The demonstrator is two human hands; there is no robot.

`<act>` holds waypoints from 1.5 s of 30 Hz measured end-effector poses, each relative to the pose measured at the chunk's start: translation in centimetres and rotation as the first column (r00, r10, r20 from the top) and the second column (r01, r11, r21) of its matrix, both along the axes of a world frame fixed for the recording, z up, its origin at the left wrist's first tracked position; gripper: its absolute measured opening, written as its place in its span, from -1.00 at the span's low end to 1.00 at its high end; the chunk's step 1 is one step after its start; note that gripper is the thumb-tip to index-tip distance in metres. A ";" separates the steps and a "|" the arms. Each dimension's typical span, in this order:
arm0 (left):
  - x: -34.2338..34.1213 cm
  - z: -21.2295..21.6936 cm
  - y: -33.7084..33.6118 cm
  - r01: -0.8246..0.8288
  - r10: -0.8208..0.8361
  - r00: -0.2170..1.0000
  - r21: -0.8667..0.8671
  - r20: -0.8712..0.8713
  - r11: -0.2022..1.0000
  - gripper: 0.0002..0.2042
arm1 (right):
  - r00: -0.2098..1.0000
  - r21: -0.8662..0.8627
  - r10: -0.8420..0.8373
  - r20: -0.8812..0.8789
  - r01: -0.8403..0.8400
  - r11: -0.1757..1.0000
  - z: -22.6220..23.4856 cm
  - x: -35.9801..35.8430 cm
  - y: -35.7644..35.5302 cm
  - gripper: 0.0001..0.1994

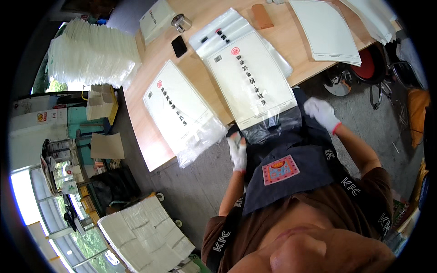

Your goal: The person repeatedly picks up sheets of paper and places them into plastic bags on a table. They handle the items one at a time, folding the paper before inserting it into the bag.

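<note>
A large white paper envelope with black characters and a red round mark (255, 82) lies in a clear plastic bag at the table's front edge. The bag's loose open end (273, 129) hangs over the edge against my apron. My left hand (237, 154), in a white glove, is beside this end, thumb apart from the fingers; a small dark patch at its fingertips cannot be made out. To the right of the bag, my gloved right hand (321, 114) is off the envelope, fingers loosely stretched and slightly blurred. Another bagged envelope (175, 102) lies to the left, its plastic end overhanging the edge.
Clear plastic bags (227, 27) lie beneath the envelope's far end. A black phone (179, 46), a metal cup (181, 22) and a brown block (261, 16) stand around them. White sheets (325, 32) lie right; a tall stack (93, 52) stands left. A loaded cart (145, 232) is lower left.
</note>
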State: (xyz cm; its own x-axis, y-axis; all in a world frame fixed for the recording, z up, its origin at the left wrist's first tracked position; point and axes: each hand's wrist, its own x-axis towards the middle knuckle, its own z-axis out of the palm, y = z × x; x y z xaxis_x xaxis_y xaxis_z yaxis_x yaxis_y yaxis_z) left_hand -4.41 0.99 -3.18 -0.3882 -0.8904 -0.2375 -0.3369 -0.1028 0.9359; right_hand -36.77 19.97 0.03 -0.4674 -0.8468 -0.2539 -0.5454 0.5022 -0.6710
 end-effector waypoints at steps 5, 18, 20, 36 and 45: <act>-6.2 3.0 -4.5 0.003 0.037 0.993 0.338 -0.112 0.941 -0.42 | 0.349 0.004 -0.118 0.930 0.310 0.951 -6.0 -0.3 -5.2 -0.72; 11.5 12.3 -19.4 -0.059 0.313 0.721 -0.394 0.619 0.917 -0.49 | 0.674 -0.246 0.251 0.695 -0.105 0.964 1.1 16.8 -31.6 -0.61; 16.2 7.1 -19.6 0.188 0.391 0.726 -0.711 0.566 0.678 -0.51 | 0.648 -0.200 0.222 0.728 -0.108 0.974 3.9 19.3 -31.5 -0.62; -20.5 3.4 -11.3 0.598 -0.169 0.780 -0.640 0.602 0.482 -0.80 | 0.483 0.023 -0.050 0.874 0.061 0.998 -0.6 8.6 -11.5 -0.83; -23.2 2.4 -14.5 0.648 -0.408 0.746 -0.428 0.527 0.630 -0.81 | 0.466 -0.101 -0.100 0.879 0.387 0.917 -2.0 2.2 -14.1 -0.78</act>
